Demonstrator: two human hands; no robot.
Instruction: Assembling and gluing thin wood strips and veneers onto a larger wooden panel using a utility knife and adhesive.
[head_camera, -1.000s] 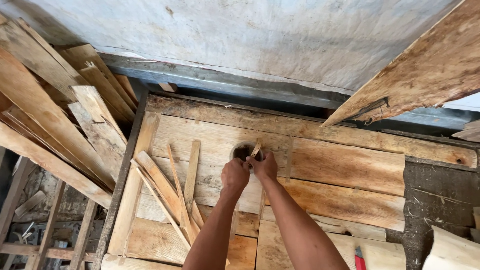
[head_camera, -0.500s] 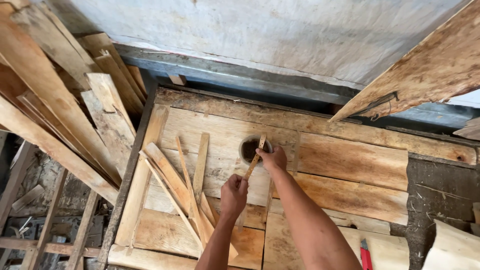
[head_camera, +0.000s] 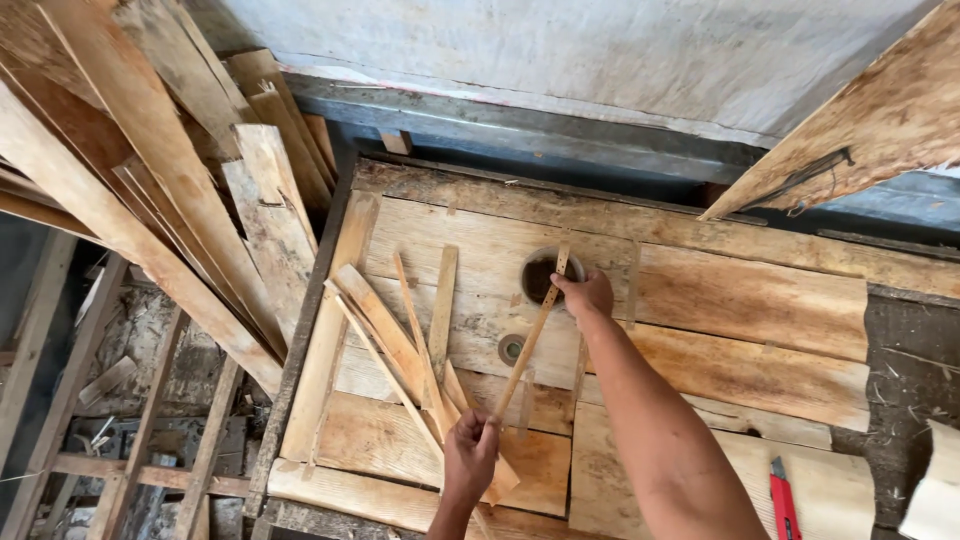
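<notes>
My left hand (head_camera: 470, 455) has its grip pinched shut on the near end of a thin wooden strip (head_camera: 530, 340), low in the view above the front edge of the plank platform (head_camera: 700, 290). My right hand (head_camera: 585, 295) is further out, fingers pressed onto the same strip near its far end, right at the rim of the round hole (head_camera: 545, 275) cut through the boards. The strip runs diagonally between the two hands, its far tip lying across the hole's edge.

Just beside the strip's middle, a small round ring (head_camera: 511, 348) lies flat on the wood. To the left of my left hand a loose fan of narrow offcut slats (head_camera: 400, 330) lies on the platform, crossing one another, some reaching under the strip's near end.

Further left, past the platform's edge, long rough boards (head_camera: 150, 180) lean in a stack, with open framing and rubble (head_camera: 120, 400) below them. A grey wall (head_camera: 560, 50) rises behind the platform. At upper right a large board (head_camera: 870, 120) juts into view at a slant. Near the bottom right a red-handled tool (head_camera: 782, 500) lies on the planks beside my right forearm.
</notes>
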